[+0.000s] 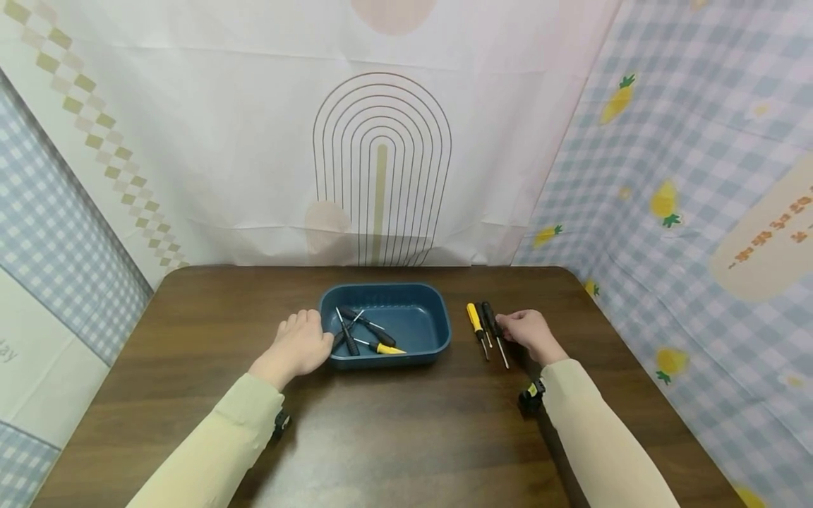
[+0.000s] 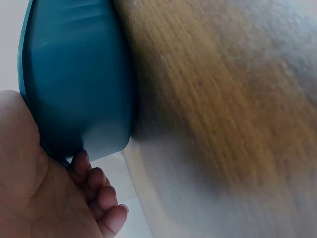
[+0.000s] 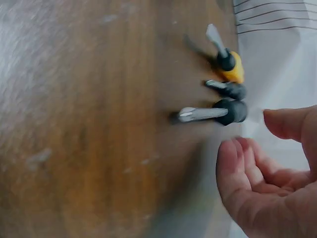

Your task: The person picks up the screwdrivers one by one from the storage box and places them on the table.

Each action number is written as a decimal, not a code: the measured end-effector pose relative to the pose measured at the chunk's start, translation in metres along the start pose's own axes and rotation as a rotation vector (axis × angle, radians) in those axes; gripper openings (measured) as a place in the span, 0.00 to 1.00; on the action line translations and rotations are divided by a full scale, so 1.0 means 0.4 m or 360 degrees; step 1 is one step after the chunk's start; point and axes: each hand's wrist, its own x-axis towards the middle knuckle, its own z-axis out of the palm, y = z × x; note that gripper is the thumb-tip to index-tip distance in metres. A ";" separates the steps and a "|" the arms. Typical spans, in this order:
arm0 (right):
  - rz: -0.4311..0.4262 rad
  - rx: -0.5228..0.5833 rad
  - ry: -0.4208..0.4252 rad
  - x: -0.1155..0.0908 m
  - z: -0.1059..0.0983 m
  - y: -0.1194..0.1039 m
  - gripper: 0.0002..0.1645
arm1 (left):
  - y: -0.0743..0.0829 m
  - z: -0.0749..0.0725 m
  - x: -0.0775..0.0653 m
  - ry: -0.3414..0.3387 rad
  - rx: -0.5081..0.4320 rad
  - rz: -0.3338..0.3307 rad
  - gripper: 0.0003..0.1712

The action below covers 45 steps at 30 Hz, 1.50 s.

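Observation:
My left hand [image 1: 300,344] holds the left end of a blue plastic basin [image 1: 416,324] at its rim. In the left wrist view, its fingers curl by the corner of the basin wall [image 2: 79,74]. Several screwdrivers lie crossed inside, some with black handles and one yellow-and-black screwdriver [image 1: 384,348]. To the right of the basin, three screwdrivers lie side by side on the table, tips toward me. My right hand [image 1: 526,331] is beside the rightmost black screwdriver [image 1: 489,314]. The right wrist view shows that hand's thumb and fingers [image 3: 229,163] apart, just off its handle, holding nothing.
The brown wooden table [image 1: 406,437] has rounded far corners. A white patterned cloth [image 1: 254,141] hangs behind its far edge, and a checked cloth with pineapples [image 1: 667,141] hangs along the right. A yellow-handled screwdriver [image 1: 474,317] is leftmost in the row.

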 end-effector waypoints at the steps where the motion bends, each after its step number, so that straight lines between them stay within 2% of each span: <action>1: -0.0031 0.0028 0.0019 -0.001 0.000 -0.005 0.25 | 0.000 0.000 -0.001 -0.0004 -0.0003 -0.0003 0.22; 6: -0.0195 0.0128 0.0070 -0.016 0.010 -0.064 0.30 | -0.001 -0.003 -0.001 0.0007 -0.0004 -0.0008 0.21; 11: -0.0370 0.0170 0.0017 -0.047 0.040 -0.141 0.29 | -0.001 0.001 -0.001 0.0010 -0.0009 -0.0008 0.21; 18: -0.0612 0.0069 0.0018 -0.081 0.102 -0.228 0.28 | -0.001 0.003 0.000 0.0024 -0.0006 -0.0005 0.22; 22: -0.0686 0.0060 -0.0040 -0.087 0.150 -0.262 0.30 | 0.000 0.002 -0.001 0.0020 -0.0006 -0.0007 0.22; 26: -0.0704 -0.0011 -0.0130 -0.090 0.201 -0.283 0.31 | 0.001 0.003 -0.002 0.0020 -0.0005 -0.0007 0.22; 31: -0.0703 -0.0181 -0.0230 -0.095 0.259 -0.293 0.30 | 0.003 0.001 -0.004 0.0023 -0.0009 -0.0010 0.22; 37: -0.0741 -0.0333 -0.0408 -0.105 0.300 -0.297 0.30 | 0.005 0.000 -0.004 0.0018 -0.0016 -0.0019 0.22; 45: -0.0618 -0.0377 -0.0561 -0.100 0.337 -0.294 0.24 | 0.003 0.002 -0.004 0.0025 -0.0007 -0.0016 0.22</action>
